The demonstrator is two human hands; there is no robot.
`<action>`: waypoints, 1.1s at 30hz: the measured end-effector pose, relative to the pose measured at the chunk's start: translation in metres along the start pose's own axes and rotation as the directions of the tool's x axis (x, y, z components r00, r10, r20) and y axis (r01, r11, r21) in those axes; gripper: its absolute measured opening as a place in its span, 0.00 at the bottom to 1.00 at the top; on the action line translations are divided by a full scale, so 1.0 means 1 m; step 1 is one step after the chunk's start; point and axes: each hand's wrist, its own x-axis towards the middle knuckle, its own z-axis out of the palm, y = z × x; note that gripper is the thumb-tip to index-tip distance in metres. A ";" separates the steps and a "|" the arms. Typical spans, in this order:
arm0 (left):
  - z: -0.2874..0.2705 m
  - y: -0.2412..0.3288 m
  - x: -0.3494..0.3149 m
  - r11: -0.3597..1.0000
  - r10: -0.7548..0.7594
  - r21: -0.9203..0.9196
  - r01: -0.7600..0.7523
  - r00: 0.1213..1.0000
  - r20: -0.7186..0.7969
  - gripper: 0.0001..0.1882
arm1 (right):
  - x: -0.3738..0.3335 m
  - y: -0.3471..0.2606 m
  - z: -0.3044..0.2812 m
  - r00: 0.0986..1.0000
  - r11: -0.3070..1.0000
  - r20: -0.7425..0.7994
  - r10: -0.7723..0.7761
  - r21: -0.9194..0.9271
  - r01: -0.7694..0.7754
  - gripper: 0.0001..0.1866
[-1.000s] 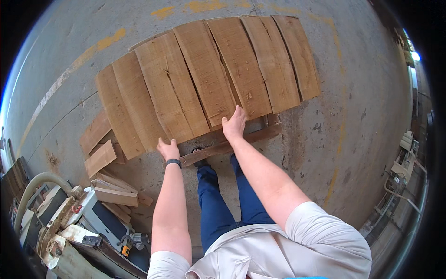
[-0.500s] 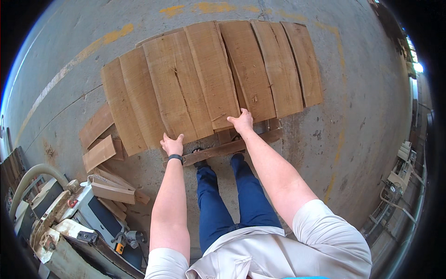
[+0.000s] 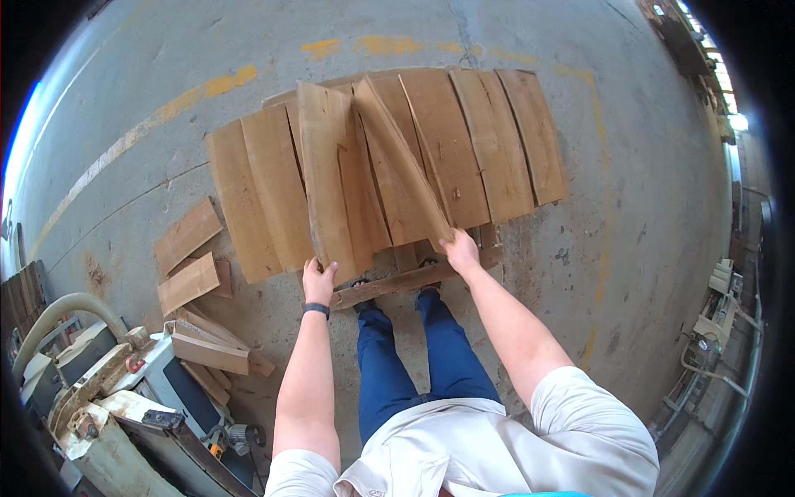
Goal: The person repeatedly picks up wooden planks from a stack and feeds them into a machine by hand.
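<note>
A row of several wide wooden boards lies side by side on the concrete floor in front of me. My left hand grips the near end of one board, which is raised off the row. My right hand holds the near end of a second board, tilted up on its edge. Both lifted boards slant toward each other at their far ends. A narrow timber batten lies crosswise just beyond my feet.
Short offcuts lie on the floor to the left. A woodworking machine with a hose and more scraps stands at the lower left. Yellow painted marks cross the floor behind the boards. Racks stand at the right rim.
Both hands went from resting on the flat boards' near ends to gripping them. The two boards have come up off the row and now tilt.
</note>
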 end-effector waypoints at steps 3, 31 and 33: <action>-0.040 -0.008 -0.021 0.998 -0.021 0.058 0.018 0.999 0.049 0.19 | -0.044 0.040 -0.028 0.992 0.994 0.078 0.101 -0.050 -0.098 0.21; -0.182 -0.015 -0.363 0.726 -0.188 -0.666 0.170 0.981 0.046 0.16 | -0.304 0.120 -0.066 0.953 0.782 0.285 -0.100 0.615 -0.102 0.21; -0.179 -0.024 -0.405 0.670 -0.206 -0.730 0.134 0.979 -0.010 0.17 | -0.313 0.106 -0.073 0.934 0.762 0.327 -0.143 0.639 -0.106 0.21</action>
